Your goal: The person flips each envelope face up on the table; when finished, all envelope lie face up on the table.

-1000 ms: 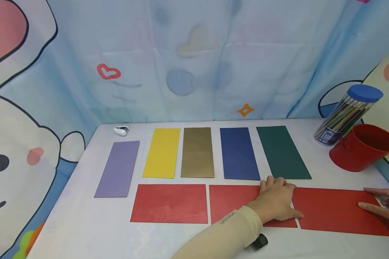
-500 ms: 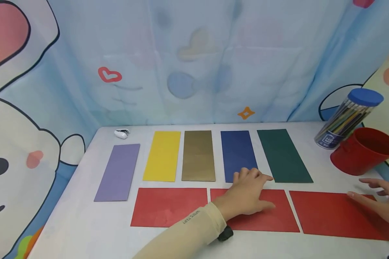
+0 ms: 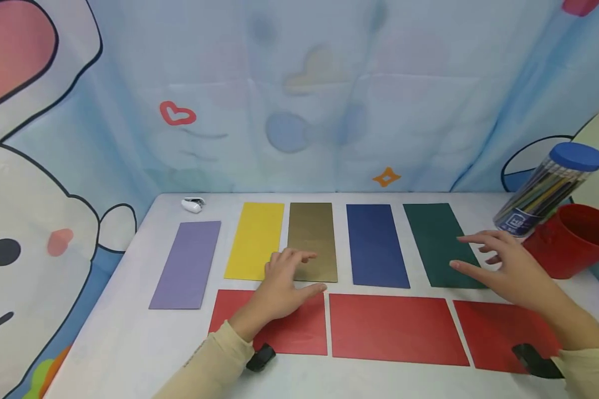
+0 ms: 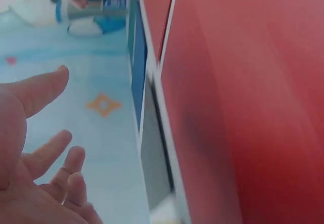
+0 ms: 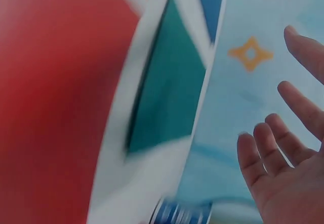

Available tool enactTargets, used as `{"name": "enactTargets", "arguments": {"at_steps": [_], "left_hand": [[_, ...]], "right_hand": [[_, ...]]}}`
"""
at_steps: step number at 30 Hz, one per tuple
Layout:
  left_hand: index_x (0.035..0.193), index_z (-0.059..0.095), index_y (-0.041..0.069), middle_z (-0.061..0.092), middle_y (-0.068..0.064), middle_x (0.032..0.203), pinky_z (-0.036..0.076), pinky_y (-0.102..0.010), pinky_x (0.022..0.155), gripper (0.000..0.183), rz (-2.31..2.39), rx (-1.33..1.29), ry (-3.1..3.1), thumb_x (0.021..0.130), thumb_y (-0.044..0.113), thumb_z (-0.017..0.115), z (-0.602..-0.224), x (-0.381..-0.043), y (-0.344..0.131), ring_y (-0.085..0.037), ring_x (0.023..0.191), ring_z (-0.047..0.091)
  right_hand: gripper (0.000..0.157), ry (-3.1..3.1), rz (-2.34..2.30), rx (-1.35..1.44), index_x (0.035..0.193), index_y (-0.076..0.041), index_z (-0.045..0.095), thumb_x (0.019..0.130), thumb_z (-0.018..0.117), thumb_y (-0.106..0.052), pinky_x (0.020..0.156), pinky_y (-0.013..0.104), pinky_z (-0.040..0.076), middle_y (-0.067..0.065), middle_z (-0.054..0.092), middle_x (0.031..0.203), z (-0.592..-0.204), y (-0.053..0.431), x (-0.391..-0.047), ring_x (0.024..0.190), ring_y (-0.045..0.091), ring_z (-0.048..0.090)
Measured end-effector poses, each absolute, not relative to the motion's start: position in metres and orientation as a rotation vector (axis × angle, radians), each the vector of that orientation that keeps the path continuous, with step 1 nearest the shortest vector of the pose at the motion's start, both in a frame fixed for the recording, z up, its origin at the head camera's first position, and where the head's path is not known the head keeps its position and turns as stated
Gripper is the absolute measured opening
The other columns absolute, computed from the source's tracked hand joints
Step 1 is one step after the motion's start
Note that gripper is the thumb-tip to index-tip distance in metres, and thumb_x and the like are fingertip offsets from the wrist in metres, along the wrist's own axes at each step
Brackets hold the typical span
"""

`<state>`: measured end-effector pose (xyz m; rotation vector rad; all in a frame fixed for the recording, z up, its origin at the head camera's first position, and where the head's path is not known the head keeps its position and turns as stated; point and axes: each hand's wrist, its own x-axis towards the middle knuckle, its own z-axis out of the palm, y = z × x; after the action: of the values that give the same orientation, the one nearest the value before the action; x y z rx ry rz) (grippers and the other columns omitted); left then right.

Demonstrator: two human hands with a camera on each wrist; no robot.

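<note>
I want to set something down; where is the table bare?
Front left, a broad patch bordered by the purple card, left red card and left sleeve; also a strip in front of the middle red card. It's crowded at right: jar and cup close together, right hand in front.

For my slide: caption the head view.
Left hand and right hand hover over a white table with eight coloured cards.
</note>
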<state>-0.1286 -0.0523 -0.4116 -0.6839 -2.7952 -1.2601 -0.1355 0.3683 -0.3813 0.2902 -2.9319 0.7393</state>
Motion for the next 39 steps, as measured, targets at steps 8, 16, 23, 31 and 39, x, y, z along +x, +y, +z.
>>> {"name": "enactTargets", "arguments": {"at_steps": [8, 16, 23, 31, 39], "left_hand": [[0.139, 0.056, 0.010, 0.055, -0.012, 0.125, 0.041, -0.048, 0.093, 0.062, -1.325, -0.429, -2.774, 0.086, 0.028, 0.081, -0.411, -0.124, -0.121, -0.032, 0.117, 0.045], [0.146, 0.048, 0.011, 0.048, -0.011, 0.133, 0.047, -0.048, 0.088, 0.066, -1.338, -0.061, -2.858, 0.090, 0.031, 0.077, -0.420, -0.112, -0.181, -0.033, 0.119, 0.044], [0.149, 0.042, 0.006, 0.043, -0.018, 0.139, 0.045, -0.050, 0.089, 0.070, -1.323, 0.252, -2.836, 0.093, 0.037, 0.073, -0.423, -0.094, -0.239, -0.036, 0.122, 0.038], [0.152, 0.035, 0.004, 0.038, -0.022, 0.145, 0.042, -0.055, 0.097, 0.082, -1.361, 0.520, -2.838, 0.092, 0.044, 0.073, -0.430, -0.086, -0.267, -0.040, 0.128, 0.035], [0.154, 0.031, 0.004, 0.035, -0.023, 0.148, 0.040, -0.055, 0.097, 0.085, -1.403, 0.559, -2.846, 0.092, 0.047, 0.071, -0.432, -0.095, -0.272, -0.041, 0.129, 0.033]], "right_hand": [[0.060, -2.913, 0.888, 0.546, 0.137, -0.002, 0.057, 0.090, 0.078, -0.033, 0.083, 0.063, 0.050, 0.024, 0.044, 0.137, -0.390, 0.300, -0.163, 0.111, 0.046, 0.052], [0.066, -3.004, 1.003, 0.664, 0.141, -0.006, 0.055, 0.090, 0.077, -0.041, 0.088, 0.059, 0.051, 0.021, 0.043, 0.141, -0.396, 0.243, -0.189, 0.122, 0.045, 0.051], [0.066, -3.031, 1.007, 0.816, 0.142, -0.005, 0.055, 0.088, 0.079, -0.036, 0.088, 0.052, 0.051, 0.019, 0.043, 0.143, -0.395, 0.192, -0.217, 0.119, 0.038, 0.052], [0.067, -3.032, 0.962, 1.074, 0.143, -0.004, 0.054, 0.088, 0.079, -0.033, 0.102, 0.052, 0.043, 0.017, 0.045, 0.143, -0.388, 0.123, -0.245, 0.129, 0.036, 0.047], [0.068, -3.114, 0.912, 1.179, 0.145, -0.009, 0.052, 0.089, 0.078, -0.038, 0.105, 0.043, 0.043, 0.011, 0.043, 0.147, -0.379, 0.055, -0.274, 0.131, 0.031, 0.047]]}}
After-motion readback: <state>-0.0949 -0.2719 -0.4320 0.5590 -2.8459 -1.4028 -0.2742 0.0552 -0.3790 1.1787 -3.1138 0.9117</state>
